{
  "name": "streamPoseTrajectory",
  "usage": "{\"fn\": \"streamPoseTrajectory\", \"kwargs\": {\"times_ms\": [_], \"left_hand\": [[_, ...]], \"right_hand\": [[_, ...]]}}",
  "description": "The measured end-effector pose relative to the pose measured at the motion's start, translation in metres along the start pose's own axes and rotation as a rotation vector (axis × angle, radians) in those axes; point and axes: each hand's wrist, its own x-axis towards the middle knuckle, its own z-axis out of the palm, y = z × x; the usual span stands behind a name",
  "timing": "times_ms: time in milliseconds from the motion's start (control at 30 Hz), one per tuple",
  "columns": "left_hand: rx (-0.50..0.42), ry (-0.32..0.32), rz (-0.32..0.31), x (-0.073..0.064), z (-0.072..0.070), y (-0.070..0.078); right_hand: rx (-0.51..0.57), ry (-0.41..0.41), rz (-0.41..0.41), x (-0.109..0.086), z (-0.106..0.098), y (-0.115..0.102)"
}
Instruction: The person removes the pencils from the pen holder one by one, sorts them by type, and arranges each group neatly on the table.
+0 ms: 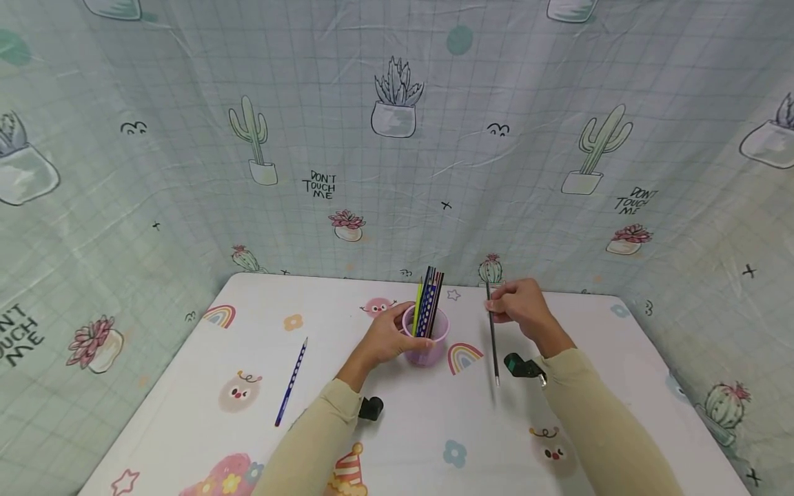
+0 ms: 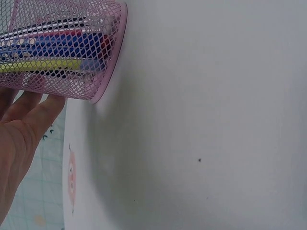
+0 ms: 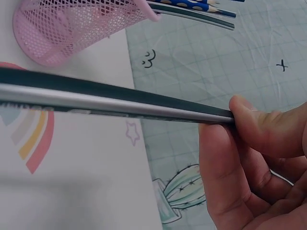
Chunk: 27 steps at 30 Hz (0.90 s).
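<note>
A pink mesh pencil cup (image 1: 426, 357) is held from its left side by my left hand (image 1: 386, 337), the thumb across its front. Pencils (image 1: 428, 296), some dark, one yellow-green and some blue with white dots, stand in it, leaning together. In the left wrist view the fingers (image 2: 41, 112) lie against the mesh wall (image 2: 112, 67). To the right of the cup, my right hand (image 1: 522, 308) pinches a dark green pencil (image 1: 493, 348) with silver stripes near its far end, between thumb and fingers. The pencil's near end points toward me, above the tabletop.
A blue pencil with white dots (image 1: 291, 382) lies on the white table (image 1: 205, 386) to the left. Behind the table hangs a cactus-print cloth (image 1: 298, 131). Black wrist devices (image 1: 524, 366) sit by both sleeves. Printed rainbows and flowers decorate the tabletop.
</note>
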Motion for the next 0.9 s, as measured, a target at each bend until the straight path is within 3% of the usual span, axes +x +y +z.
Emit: {"fn": "streamPoseTrajectory", "kwargs": {"times_ms": [567, 900], "left_hand": [[-0.007, -0.002, 0.000, -0.002, 0.001, 0.002], [0.002, 0.001, 0.013, 0.000, 0.000, 0.001]], "right_hand": [[-0.020, -0.024, 0.027, 0.000, 0.009, 0.022], [-0.026, -0.029, 0.090, 0.001, 0.016, 0.036]]}}
